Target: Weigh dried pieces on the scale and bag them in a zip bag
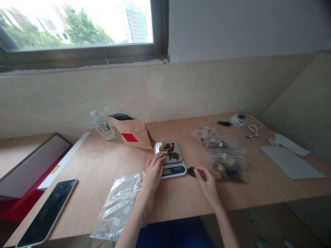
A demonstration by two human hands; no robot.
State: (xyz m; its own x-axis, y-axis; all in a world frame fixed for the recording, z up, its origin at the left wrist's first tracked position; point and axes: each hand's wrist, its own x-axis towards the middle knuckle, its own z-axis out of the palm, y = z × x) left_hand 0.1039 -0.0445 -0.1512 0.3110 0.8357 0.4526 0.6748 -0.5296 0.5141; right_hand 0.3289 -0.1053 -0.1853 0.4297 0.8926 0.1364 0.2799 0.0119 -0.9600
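Left hand (154, 171) at the near left edge of the kitchen scale (170, 158), fingers bent together, fingertips on a pale dried piece at the rim of the platform. Right hand (207, 182) just right of the scale, thumb and forefinger pinched on a dark, flat, wrinkled dried slice (191, 171) held low over the wooden table (98, 162).

Scale: small rectangular body, glossy mirror-like platform, dark display strip along the near edge. Heap of dried pieces (168, 150) on the platform, irregular chunks, tan to near black, matt and shrivelled.

Right of the scale, a row of clear zip bags (222, 153) with red seal strips, filled with similar dark and brown pieces; nearest bag just beside the right hand. Near the left forearm, a stack of empty clear bags (119, 203), crinkled and shiny.

Behind the scale, a brown kraft paper pouch (133, 132), open-topped, with a red diamond label, tilted; beside it a clear plastic water bottle (102, 125) lying on its side. Black smartphone (48, 212), screen dark, at the near left corner. Far right: green-handled screwdriver (219, 122), white round device (239, 119), flat grey sheet (291, 162).
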